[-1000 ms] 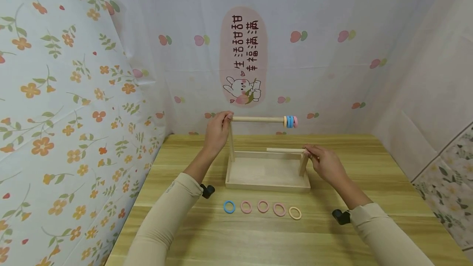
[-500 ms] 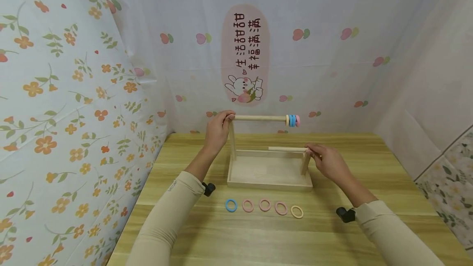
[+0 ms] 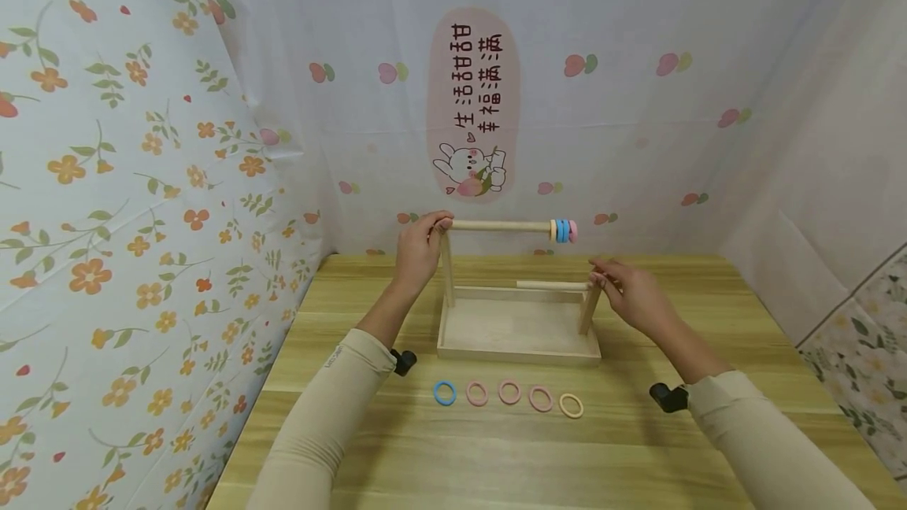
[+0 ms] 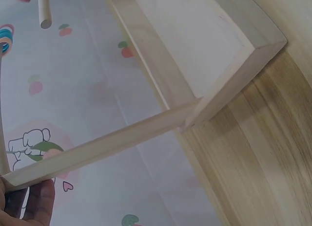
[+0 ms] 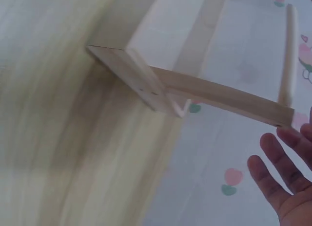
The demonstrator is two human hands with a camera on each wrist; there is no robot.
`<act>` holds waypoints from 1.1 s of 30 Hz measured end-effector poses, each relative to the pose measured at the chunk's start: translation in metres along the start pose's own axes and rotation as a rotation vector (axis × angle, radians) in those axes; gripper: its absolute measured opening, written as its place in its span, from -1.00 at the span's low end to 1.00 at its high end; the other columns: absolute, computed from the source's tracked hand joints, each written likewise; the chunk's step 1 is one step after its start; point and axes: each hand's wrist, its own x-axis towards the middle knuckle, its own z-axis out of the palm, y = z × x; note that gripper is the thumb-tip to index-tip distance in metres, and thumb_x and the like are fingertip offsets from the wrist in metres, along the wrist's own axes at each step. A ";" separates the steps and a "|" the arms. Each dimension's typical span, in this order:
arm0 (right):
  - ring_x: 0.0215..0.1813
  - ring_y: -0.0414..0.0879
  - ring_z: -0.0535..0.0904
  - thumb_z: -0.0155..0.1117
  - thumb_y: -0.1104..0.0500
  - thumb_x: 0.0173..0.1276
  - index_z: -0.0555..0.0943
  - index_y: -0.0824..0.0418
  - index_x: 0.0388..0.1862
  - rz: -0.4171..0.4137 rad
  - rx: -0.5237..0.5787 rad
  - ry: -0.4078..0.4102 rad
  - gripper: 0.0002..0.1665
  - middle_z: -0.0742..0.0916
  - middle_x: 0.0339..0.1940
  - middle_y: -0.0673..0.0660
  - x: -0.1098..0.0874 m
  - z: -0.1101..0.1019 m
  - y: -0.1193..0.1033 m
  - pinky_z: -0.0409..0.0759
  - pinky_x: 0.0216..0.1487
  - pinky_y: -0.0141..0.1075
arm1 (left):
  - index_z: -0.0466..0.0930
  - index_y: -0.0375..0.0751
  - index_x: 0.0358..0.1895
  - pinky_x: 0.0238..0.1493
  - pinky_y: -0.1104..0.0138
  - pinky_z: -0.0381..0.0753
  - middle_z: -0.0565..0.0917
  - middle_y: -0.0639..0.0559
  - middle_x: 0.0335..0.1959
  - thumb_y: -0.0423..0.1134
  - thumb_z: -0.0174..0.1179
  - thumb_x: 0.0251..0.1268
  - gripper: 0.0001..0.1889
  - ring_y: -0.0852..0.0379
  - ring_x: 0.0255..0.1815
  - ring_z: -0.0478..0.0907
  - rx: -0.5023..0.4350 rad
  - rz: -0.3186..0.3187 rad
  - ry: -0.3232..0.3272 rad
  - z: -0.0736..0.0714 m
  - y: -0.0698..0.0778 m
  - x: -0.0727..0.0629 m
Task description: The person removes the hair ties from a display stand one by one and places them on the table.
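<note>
A light wooden stand (image 3: 517,327) has a shallow tray base, a tall left post and a short right post. From the tall post a dowel (image 3: 499,226) runs right, with yellow, blue and pink rings (image 3: 562,231) near its far end. A second, lower dowel (image 3: 551,286) points left from the short post (image 5: 224,97). My left hand (image 3: 418,249) pinches the top of the tall post (image 4: 102,146), where the upper dowel joins. Beside the short post's top is my right hand (image 3: 629,291), its fingers fairly straight and spread in the right wrist view.
In front of the stand a blue ring (image 3: 445,393), several pink rings (image 3: 509,393) and a yellow ring (image 3: 571,406) lie in a row on the wooden table (image 3: 510,463). A printed curtain (image 3: 623,148) hangs behind the table.
My right hand has loosened from the short post's top, its fingers lifting and spreading. The left hand keeps its grip. The whole head view has shifted slightly.
</note>
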 end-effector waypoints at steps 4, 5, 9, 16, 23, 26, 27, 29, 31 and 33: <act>-0.05 0.36 0.84 0.32 0.39 0.63 0.61 0.48 0.43 -0.014 0.004 0.036 -0.54 0.80 0.03 0.42 0.012 -0.007 -0.006 0.83 -0.02 0.25 | 0.80 -0.25 0.21 0.12 -0.02 0.83 0.86 -0.22 0.16 -0.09 0.19 0.69 -0.64 -0.18 0.09 0.85 -0.004 -0.005 -0.001 -0.001 0.000 0.001; -0.05 0.37 0.84 0.34 0.39 0.61 0.62 0.49 0.42 -0.022 0.004 0.051 -0.54 0.80 0.03 0.43 0.015 -0.008 -0.007 0.83 -0.03 0.25 | 0.80 -0.25 0.21 0.11 -0.02 0.83 0.86 -0.22 0.17 -0.09 0.18 0.70 -0.64 -0.18 0.09 0.85 -0.003 -0.006 -0.001 -0.001 0.001 0.001; -0.02 0.40 0.84 0.40 0.43 0.55 0.59 0.53 0.44 -0.052 0.027 0.094 -0.47 0.80 0.06 0.47 0.026 -0.012 -0.009 0.82 -0.03 0.26 | 0.80 -0.25 0.22 0.09 0.00 0.82 0.85 -0.21 0.17 -0.08 0.18 0.69 -0.63 -0.16 0.06 0.85 0.000 -0.015 -0.001 0.000 0.001 0.001; 0.08 0.44 0.80 0.35 0.52 0.52 0.53 0.54 0.50 -0.040 0.057 0.102 -0.41 0.75 0.22 0.52 0.039 -0.017 -0.012 0.80 0.04 0.31 | 0.81 -0.26 0.18 0.02 -0.01 0.80 0.87 -0.22 0.11 -0.09 0.20 0.68 -0.65 -0.15 -0.10 0.80 -0.003 -0.013 0.013 0.000 0.000 0.000; 0.19 0.45 0.76 0.39 0.44 0.56 0.50 0.47 0.57 -0.019 0.097 0.107 -0.36 0.70 0.38 0.50 0.049 -0.017 -0.018 0.79 0.11 0.30 | 0.81 -0.26 0.18 0.10 -0.01 0.82 0.87 -0.21 0.13 -0.09 0.20 0.68 -0.65 -0.14 0.02 0.84 -0.006 -0.007 0.018 0.001 0.002 0.000; 0.24 0.45 0.75 0.39 0.43 0.56 0.45 0.42 0.63 -0.012 0.093 0.085 -0.29 0.68 0.42 0.47 0.053 -0.018 -0.023 0.78 0.14 0.29 | 0.81 -0.26 0.18 0.04 -0.01 0.81 0.87 -0.21 0.12 -0.08 0.20 0.68 -0.64 -0.14 -0.05 0.82 -0.006 -0.013 0.015 0.000 0.002 0.000; 0.25 0.45 0.75 0.39 0.43 0.56 0.44 0.41 0.65 -0.010 0.089 0.077 -0.28 0.68 0.42 0.47 0.055 -0.018 -0.024 0.78 0.15 0.28 | 0.81 -0.26 0.18 0.04 -0.01 0.81 0.87 -0.21 0.12 -0.08 0.20 0.68 -0.64 -0.14 -0.04 0.82 -0.007 -0.016 0.014 0.000 0.002 0.000; 0.27 0.45 0.74 0.39 0.40 0.58 0.42 0.40 0.67 -0.007 0.089 0.058 -0.26 0.69 0.40 0.46 0.057 -0.019 -0.026 0.78 0.15 0.28 | 0.81 -0.25 0.19 0.05 -0.02 0.82 0.87 -0.21 0.13 -0.08 0.20 0.67 -0.64 -0.15 -0.02 0.83 -0.012 -0.023 0.011 0.000 0.002 -0.001; 0.28 0.46 0.73 0.40 0.36 0.59 0.41 0.39 0.67 0.000 0.093 0.046 -0.26 0.70 0.37 0.46 0.059 -0.018 -0.027 0.78 0.15 0.29 | 0.81 -0.25 0.19 0.07 -0.03 0.82 0.86 -0.21 0.14 -0.08 0.20 0.68 -0.64 -0.17 0.02 0.85 -0.015 -0.024 0.009 -0.001 0.002 -0.001; 0.28 0.46 0.72 0.42 0.33 0.59 0.42 0.39 0.66 0.004 0.102 0.043 -0.26 0.70 0.36 0.46 0.061 -0.018 -0.028 0.79 0.15 0.29 | 0.80 -0.25 0.20 0.09 -0.03 0.83 0.86 -0.21 0.15 -0.08 0.20 0.68 -0.64 -0.18 0.07 0.86 -0.017 -0.023 0.006 0.000 0.002 -0.001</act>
